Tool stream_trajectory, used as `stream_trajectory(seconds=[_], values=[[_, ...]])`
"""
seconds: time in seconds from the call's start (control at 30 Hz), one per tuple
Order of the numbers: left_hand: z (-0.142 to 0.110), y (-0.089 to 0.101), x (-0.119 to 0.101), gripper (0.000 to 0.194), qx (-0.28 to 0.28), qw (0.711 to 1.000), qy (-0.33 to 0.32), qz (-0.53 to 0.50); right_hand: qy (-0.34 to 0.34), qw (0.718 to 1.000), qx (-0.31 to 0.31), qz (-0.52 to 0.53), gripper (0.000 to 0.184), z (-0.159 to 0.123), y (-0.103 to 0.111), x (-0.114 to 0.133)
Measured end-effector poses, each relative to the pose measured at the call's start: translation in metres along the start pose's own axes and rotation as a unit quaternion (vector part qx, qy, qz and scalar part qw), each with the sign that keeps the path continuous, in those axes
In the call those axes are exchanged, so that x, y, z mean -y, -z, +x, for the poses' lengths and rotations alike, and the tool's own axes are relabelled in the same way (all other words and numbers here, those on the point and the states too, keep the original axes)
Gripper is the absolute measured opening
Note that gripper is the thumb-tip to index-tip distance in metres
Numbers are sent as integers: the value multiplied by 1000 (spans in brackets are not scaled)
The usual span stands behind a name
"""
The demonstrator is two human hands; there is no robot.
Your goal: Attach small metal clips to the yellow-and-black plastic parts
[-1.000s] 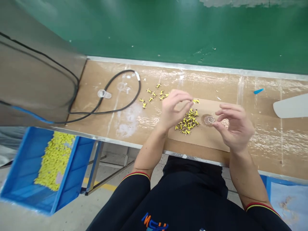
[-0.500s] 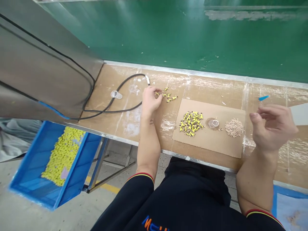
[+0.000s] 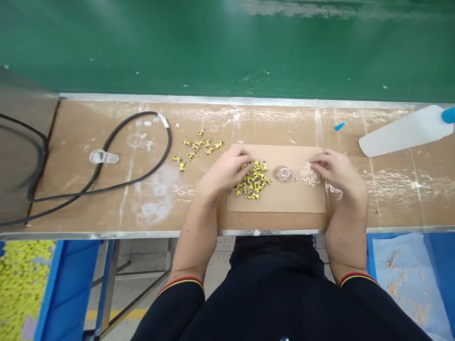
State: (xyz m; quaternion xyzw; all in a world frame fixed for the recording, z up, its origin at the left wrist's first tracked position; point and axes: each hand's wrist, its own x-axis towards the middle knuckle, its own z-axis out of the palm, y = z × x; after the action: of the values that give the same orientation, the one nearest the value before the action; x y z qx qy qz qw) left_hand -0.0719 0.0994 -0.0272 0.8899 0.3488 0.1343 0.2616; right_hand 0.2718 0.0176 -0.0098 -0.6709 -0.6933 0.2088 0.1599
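My left hand reaches over the upper left edge of a pile of small yellow-and-black figures. Its thumb and forefinger are bent round a figure there, partly hidden by the fingers. At the right, my right hand dips its fingertips into a heap of tiny beige pieces. Thumb and forefinger are nearly together; what lies between them is too small to make out. A small clear round cup stands between the two piles. All of this is on a flat cardboard sheet.
Several more yellow figures lie scattered left of the sheet. A black cable loop crosses a clear plastic scoop-like piece. A white bottle lies at right, near a blue cap. Blue bins stand below the bench.
My view has swung to the right. My left hand has moved from the scattered figures to the pile on the cardboard. My right hand has come down leftward to the beige heap.
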Motion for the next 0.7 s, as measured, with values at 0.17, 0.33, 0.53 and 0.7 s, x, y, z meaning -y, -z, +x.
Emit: stream_trajectory(seconds=[0.17,0.33,0.53,0.7], values=[[1,-1,2,25,23,999,32,0,-10,1000,23,-3,14,1,-1,-1],[3,-1,1,21,28,999,37,3,7,1000,0,29,9,0,3,-1],[2,1,2,21,21,999,28,-1,29,997,-7,73,12,-3,8,1],[-2,7,4,21,3,999,33,-6,27,997,-19,67,13,-5,6,0]])
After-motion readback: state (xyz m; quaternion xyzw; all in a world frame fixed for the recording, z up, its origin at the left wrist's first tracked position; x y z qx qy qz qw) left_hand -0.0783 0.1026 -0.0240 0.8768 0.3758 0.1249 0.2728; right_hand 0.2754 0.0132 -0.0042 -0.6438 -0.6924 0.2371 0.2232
